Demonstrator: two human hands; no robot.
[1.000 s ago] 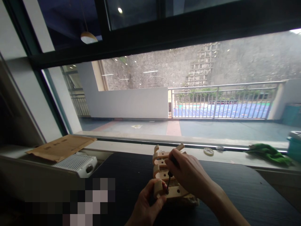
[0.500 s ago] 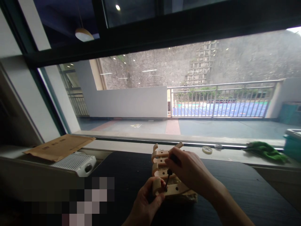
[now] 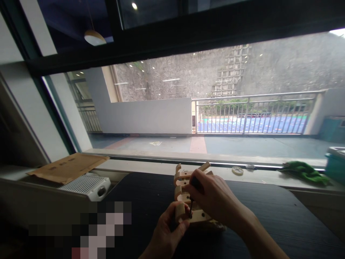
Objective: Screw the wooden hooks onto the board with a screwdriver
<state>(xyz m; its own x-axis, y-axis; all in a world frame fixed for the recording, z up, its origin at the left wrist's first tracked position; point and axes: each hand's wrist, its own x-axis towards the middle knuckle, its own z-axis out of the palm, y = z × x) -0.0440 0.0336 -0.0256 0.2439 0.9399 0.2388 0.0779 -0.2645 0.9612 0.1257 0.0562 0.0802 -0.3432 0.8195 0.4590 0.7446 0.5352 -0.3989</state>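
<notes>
A pale wooden frame (image 3: 198,216) with several crosspieces, dark holes and curved end pieces rests on the dark table. My left hand (image 3: 170,226) is closed on the curved wooden piece (image 3: 180,212) at its near left corner, thumb in front and fingers behind. My right hand (image 3: 215,192) is wrapped round the dark handle of a screwdriver (image 3: 191,208). The shaft points down, its tip at a hole in the nearest crosspiece beside my left fingertips. My right hand hides part of the frame's far right side.
The dark table (image 3: 258,216) meets a window sill bearing a roll of tape (image 3: 237,171), a small clear crumpled item (image 3: 250,167) and a green cloth (image 3: 303,172). On the left, a brown envelope (image 3: 70,167) lies over a white slatted appliance (image 3: 86,187).
My right hand has turned slightly with the screwdriver, whose shaft now stands more upright. My left hand keeps its hold on the curved piece. The view has shifted slightly.
</notes>
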